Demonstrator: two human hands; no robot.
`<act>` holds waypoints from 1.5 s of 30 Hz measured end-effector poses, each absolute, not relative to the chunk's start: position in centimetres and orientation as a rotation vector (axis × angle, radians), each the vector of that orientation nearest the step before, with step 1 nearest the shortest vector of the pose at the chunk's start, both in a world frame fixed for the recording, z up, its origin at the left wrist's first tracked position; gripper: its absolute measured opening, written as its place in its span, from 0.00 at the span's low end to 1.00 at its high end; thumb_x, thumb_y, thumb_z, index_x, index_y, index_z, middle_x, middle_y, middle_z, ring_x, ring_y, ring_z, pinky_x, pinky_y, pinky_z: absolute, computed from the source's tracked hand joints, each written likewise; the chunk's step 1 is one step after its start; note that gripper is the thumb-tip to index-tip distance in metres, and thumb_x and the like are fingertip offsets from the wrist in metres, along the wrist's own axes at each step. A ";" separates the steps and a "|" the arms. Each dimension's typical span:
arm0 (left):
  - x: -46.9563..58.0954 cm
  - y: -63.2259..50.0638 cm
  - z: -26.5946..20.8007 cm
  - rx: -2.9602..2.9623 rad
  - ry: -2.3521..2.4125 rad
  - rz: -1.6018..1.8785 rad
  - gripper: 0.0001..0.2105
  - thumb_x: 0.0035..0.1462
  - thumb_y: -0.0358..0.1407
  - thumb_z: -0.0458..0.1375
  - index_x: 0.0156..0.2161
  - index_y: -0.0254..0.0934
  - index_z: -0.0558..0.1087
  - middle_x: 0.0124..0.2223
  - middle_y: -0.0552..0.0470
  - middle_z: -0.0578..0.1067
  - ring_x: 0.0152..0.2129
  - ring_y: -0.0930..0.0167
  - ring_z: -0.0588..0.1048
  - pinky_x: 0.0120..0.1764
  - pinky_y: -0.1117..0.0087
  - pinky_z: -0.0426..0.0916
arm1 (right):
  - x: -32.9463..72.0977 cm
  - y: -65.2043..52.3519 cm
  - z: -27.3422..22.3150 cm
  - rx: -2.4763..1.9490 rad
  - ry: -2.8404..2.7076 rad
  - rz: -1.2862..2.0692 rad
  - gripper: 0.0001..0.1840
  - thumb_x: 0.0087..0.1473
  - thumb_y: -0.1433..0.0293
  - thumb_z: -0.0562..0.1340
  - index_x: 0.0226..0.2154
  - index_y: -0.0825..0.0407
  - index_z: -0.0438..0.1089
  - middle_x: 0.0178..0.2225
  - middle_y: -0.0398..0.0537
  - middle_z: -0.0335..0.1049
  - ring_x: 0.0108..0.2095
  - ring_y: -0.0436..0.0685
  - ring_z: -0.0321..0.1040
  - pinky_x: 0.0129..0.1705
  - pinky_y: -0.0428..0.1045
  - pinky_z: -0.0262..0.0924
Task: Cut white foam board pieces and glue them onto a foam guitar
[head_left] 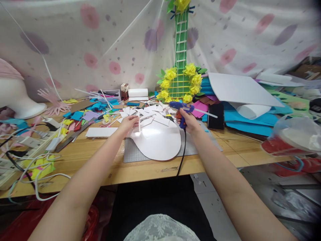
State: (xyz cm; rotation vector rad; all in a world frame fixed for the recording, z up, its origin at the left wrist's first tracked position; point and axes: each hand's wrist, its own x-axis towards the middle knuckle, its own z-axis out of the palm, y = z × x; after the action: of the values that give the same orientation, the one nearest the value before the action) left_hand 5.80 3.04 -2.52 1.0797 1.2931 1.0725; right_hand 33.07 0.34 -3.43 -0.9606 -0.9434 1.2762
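My left hand pinches a narrow white strip that stands upright at the left edge of a rounded white board. The board lies on a grey cutting mat and has a long flat white piece reaching out to its left. Wrapped round a blue glue gun, my right hand is just above the board's right side. A white glue stick pokes out of the gun's back, and its black cord runs down over the table edge. White paper scraps cover the board's far edge.
Behind stands a green paper guitar with yellow flowers. A black phone and blue sheets are at right, near a plastic tub. Power strips with tangled cables, a metal ruler and coloured scraps occupy the left.
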 end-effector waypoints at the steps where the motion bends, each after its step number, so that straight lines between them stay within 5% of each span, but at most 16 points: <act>1: 5.8 3.1 -2.7 1.194 1.341 1.078 0.06 0.44 0.31 0.60 0.31 0.33 0.73 0.28 0.54 0.74 0.24 0.77 0.70 0.32 0.74 0.68 | 34.2 0.5 -4.1 -0.933 -0.872 1.258 0.22 0.35 0.52 0.68 0.23 0.53 0.65 0.21 0.40 0.66 0.17 0.42 0.55 0.16 0.41 0.51; 8: 9.8 2.3 -2.2 2.111 1.236 0.821 0.12 0.49 0.36 0.57 0.40 0.36 0.73 0.39 0.49 0.74 0.32 0.73 0.72 0.36 0.72 0.68 | 38.5 0.1 -8.5 -0.868 -0.557 1.220 0.22 0.37 0.53 0.67 0.24 0.53 0.64 0.20 0.39 0.65 0.16 0.41 0.54 0.14 0.39 0.52; 18: 16.2 -0.1 -1.0 2.922 0.720 0.385 0.22 0.48 0.26 0.54 0.50 0.37 0.64 0.40 0.50 0.73 0.39 0.68 0.70 0.40 0.68 0.65 | 38.2 -0.4 -8.7 -0.829 -0.562 1.249 0.20 0.40 0.55 0.67 0.25 0.53 0.63 0.20 0.39 0.65 0.17 0.41 0.56 0.16 0.38 0.55; 25: 17.6 -0.6 -0.7 3.210 0.411 0.414 0.20 0.47 0.23 0.53 0.48 0.34 0.66 0.40 0.45 0.72 0.40 0.67 0.68 0.44 0.65 0.62 | 38.4 -0.2 -8.9 -0.844 -0.555 1.252 0.20 0.41 0.54 0.66 0.24 0.54 0.64 0.21 0.40 0.65 0.17 0.41 0.55 0.17 0.38 0.55; 32: 18.2 -0.9 -2.9 3.406 -0.075 0.447 0.12 0.58 0.26 0.44 0.41 0.36 0.68 0.38 0.48 0.72 0.39 0.71 0.68 0.50 0.66 0.58 | 38.2 -0.4 -8.7 -0.835 -0.557 1.232 0.21 0.41 0.53 0.66 0.24 0.54 0.64 0.21 0.38 0.64 0.16 0.40 0.55 0.16 0.38 0.54; 45: 16.4 -0.7 -2.1 3.099 0.028 0.294 0.12 0.58 0.27 0.43 0.37 0.41 0.68 0.38 0.48 0.72 0.40 0.71 0.69 0.53 0.64 0.58 | 38.3 -0.4 -8.7 -0.832 -0.550 1.245 0.20 0.40 0.54 0.66 0.24 0.53 0.64 0.21 0.39 0.65 0.16 0.41 0.55 0.16 0.38 0.55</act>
State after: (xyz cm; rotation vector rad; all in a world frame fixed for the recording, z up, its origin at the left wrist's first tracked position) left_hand 16.38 -0.71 -2.09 3.0994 0.0279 0.2944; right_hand 38.31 -0.35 -8.67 -0.8320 -0.5504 1.2450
